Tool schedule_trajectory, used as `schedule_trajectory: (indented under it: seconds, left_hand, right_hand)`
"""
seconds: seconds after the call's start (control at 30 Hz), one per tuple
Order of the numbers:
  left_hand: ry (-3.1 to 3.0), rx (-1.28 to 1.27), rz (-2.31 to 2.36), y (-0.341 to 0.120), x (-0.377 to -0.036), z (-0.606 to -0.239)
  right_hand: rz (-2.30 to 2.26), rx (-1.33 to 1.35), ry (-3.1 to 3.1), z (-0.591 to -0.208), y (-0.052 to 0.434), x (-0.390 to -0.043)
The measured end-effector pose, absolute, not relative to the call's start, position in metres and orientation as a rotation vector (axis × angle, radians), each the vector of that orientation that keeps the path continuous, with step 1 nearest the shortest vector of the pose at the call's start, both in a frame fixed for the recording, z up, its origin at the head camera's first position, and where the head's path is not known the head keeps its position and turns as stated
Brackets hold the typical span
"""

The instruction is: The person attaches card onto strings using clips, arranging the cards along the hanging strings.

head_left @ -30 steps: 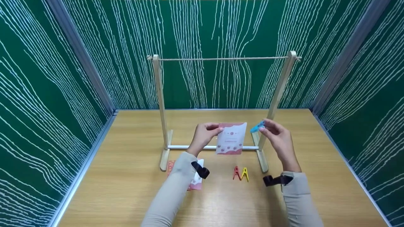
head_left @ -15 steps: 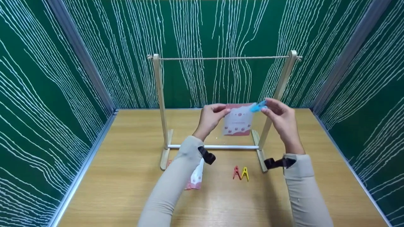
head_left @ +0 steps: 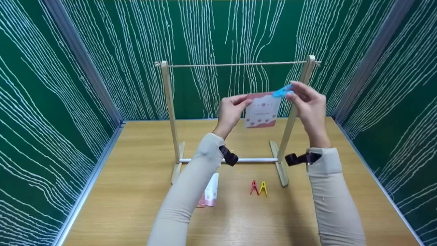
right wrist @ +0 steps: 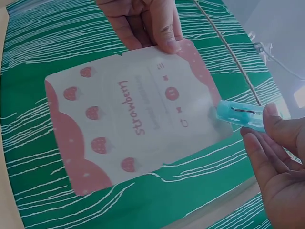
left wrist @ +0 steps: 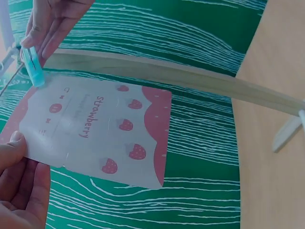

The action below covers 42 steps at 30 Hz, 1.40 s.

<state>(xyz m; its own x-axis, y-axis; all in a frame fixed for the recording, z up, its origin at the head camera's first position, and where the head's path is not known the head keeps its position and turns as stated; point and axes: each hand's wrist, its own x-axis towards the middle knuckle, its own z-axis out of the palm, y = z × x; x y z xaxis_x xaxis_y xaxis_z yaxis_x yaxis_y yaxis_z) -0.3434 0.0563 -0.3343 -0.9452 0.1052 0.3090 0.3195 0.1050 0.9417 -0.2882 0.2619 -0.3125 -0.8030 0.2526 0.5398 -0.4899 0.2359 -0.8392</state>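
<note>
On the near part of the light wooden table (head_left: 136, 191) lie a small red plastic clothespin (head_left: 254, 187) and a yellow one (head_left: 263, 188), touching, with a pink-and-white card (head_left: 210, 194) to their left. Farther, the left hand (head_left: 231, 111) pinches the top left corner of a pink-and-white strawberry-print paper card (head_left: 261, 110). The right hand (head_left: 308, 104) pinches a light blue plastic clothespin (head_left: 283, 91) at the card's top right corner. The card hangs in the air below the rope (head_left: 235, 64) of the wooden rack (head_left: 169, 106).

Second card (head_left: 209, 194) at 7 o'clock of the pegs (head_left: 258, 188) is half hidden by the left sleeve (head_left: 191, 191). Small print on the held card (head_left: 261, 109) is unreadable.
</note>
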Motion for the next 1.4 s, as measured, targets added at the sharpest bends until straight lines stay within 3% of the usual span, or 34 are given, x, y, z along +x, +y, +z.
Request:
schedule_trajectory:
  seconds: [0.63,1.4]
  left_hand:
    - [-2.15,-0.385,-1.949,0.07,-0.352,-0.29]
    - [-2.13,-0.381,-1.951,0.079,-0.357,-0.276]
  right_hand:
    - [1.593,0.203,-1.757,-0.268,0.259,-0.307]
    - [1.618,0.146,-1.615,-0.243,0.246,-0.307]
